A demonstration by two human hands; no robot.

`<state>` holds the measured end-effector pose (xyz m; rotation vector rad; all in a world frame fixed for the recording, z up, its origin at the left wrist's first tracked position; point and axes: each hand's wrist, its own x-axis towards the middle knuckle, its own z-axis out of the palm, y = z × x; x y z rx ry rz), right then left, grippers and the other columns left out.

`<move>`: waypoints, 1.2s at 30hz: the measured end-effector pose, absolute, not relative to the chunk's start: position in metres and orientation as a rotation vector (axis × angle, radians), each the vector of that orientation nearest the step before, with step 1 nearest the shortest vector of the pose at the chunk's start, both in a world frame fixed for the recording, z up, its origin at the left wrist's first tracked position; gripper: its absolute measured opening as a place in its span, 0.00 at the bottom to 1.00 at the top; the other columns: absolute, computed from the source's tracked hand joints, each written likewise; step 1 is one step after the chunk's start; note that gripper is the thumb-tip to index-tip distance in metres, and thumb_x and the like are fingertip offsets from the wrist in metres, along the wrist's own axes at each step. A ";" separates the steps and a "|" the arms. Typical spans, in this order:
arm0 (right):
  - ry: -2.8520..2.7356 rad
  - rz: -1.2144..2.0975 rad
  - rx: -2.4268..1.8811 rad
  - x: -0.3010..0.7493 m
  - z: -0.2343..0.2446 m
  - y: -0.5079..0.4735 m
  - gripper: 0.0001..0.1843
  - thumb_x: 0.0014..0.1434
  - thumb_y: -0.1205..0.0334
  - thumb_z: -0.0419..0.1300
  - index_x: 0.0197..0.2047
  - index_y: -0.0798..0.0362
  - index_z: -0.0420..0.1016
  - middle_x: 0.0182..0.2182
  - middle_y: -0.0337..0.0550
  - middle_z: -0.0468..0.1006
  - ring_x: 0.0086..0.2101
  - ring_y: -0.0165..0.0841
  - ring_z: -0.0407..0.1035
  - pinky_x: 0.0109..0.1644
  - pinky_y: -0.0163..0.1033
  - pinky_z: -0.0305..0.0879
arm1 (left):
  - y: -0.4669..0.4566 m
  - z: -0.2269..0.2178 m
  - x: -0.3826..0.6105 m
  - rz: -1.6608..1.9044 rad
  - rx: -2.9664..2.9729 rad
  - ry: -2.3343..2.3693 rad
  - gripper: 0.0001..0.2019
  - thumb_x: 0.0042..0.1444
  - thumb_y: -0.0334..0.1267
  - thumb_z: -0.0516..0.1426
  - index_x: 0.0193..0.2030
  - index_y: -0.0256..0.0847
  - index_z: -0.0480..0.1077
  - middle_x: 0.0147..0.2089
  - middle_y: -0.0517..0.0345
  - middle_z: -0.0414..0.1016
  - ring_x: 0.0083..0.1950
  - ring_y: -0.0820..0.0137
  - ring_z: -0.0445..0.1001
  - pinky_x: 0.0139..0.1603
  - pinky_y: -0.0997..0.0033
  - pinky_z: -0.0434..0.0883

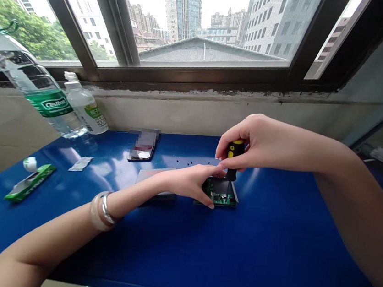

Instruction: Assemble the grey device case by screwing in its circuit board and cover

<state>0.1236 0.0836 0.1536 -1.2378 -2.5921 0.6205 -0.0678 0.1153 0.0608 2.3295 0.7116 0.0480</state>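
Note:
A small green circuit board (220,196) with a dark metal plate on top lies on the blue worktable (270,244), in a thin pale frame. My left hand (190,183) grips the board's left side, with fingertips pressed against its edge. My right hand (252,143) is closed around the yellow and black handle of a screwdriver (234,160). The screwdriver stands nearly upright over the board's far side, and its tip is hidden behind my fingers. A flat grey casing panel (153,178) lies partly under my left wrist.
Several tiny black screws (191,163) lie beyond the board. To the far left are a blurred phone (142,146), lying water bottles (49,99), a paper slip (80,164) and a green box (29,182). A window and concrete sill border the table's back.

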 end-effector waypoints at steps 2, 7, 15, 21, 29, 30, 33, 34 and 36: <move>-2.595 0.632 -1.241 0.123 0.155 0.083 0.12 0.52 0.52 0.62 0.35 0.51 0.80 0.28 0.37 0.78 0.22 0.23 0.66 0.20 0.27 0.59 | 0.115 0.061 -0.068 0.052 2.326 0.714 0.35 0.44 0.38 0.66 0.59 0.37 0.62 0.61 0.46 0.66 0.60 0.56 0.66 0.56 0.64 0.65; -2.583 0.626 -1.262 0.121 0.156 0.083 0.12 0.52 0.53 0.62 0.35 0.51 0.80 0.29 0.38 0.78 0.23 0.24 0.66 0.21 0.28 0.59 | 0.117 0.061 -0.069 0.047 2.326 0.709 0.35 0.44 0.39 0.67 0.60 0.37 0.62 0.62 0.45 0.65 0.60 0.55 0.65 0.56 0.64 0.65; -2.652 0.640 -1.293 0.126 0.158 0.081 0.12 0.53 0.51 0.61 0.36 0.48 0.80 0.29 0.37 0.78 0.23 0.24 0.65 0.21 0.30 0.58 | 0.119 0.058 -0.070 0.068 2.338 0.709 0.35 0.43 0.40 0.67 0.60 0.39 0.63 0.58 0.48 0.69 0.56 0.57 0.69 0.52 0.65 0.66; -2.705 0.662 -1.278 0.129 0.159 0.081 0.12 0.55 0.51 0.59 0.38 0.46 0.79 0.32 0.36 0.79 0.25 0.26 0.67 0.22 0.30 0.60 | 0.115 0.065 -0.066 0.212 2.147 0.520 0.16 0.56 0.40 0.60 0.49 0.36 0.74 0.51 0.51 0.77 0.53 0.61 0.73 0.51 0.69 0.69; -2.747 0.700 -1.207 0.127 0.158 0.079 0.11 0.57 0.53 0.57 0.39 0.45 0.78 0.33 0.35 0.78 0.25 0.26 0.66 0.23 0.31 0.60 | 0.112 0.034 -0.058 0.457 1.642 0.469 0.11 0.52 0.40 0.64 0.37 0.33 0.79 0.43 0.48 0.81 0.49 0.62 0.78 0.52 0.66 0.73; -2.755 0.706 -1.206 0.127 0.159 0.079 0.11 0.57 0.53 0.57 0.39 0.45 0.78 0.33 0.35 0.79 0.25 0.26 0.67 0.24 0.31 0.60 | 0.112 0.031 -0.057 0.468 1.633 0.479 0.11 0.51 0.40 0.64 0.36 0.33 0.79 0.42 0.48 0.82 0.48 0.62 0.78 0.52 0.66 0.73; -2.774 0.738 -1.206 0.126 0.159 0.080 0.13 0.57 0.54 0.56 0.42 0.44 0.78 0.36 0.37 0.79 0.29 0.29 0.70 0.27 0.33 0.62 | 0.111 0.030 -0.056 0.499 1.660 0.501 0.11 0.50 0.40 0.65 0.34 0.33 0.79 0.40 0.49 0.82 0.47 0.61 0.79 0.52 0.66 0.73; -2.774 0.747 -1.208 0.126 0.159 0.080 0.13 0.58 0.54 0.56 0.43 0.44 0.78 0.38 0.37 0.79 0.31 0.30 0.71 0.28 0.33 0.63 | 0.110 0.030 -0.056 0.508 1.671 0.507 0.11 0.49 0.40 0.65 0.34 0.33 0.79 0.40 0.48 0.82 0.47 0.61 0.79 0.51 0.65 0.73; -2.774 0.764 -1.193 0.126 0.159 0.080 0.15 0.57 0.54 0.57 0.45 0.44 0.77 0.40 0.38 0.79 0.34 0.33 0.72 0.29 0.34 0.64 | 0.110 0.031 -0.055 0.519 1.685 0.528 0.11 0.48 0.40 0.66 0.34 0.32 0.78 0.39 0.49 0.82 0.46 0.61 0.79 0.50 0.65 0.73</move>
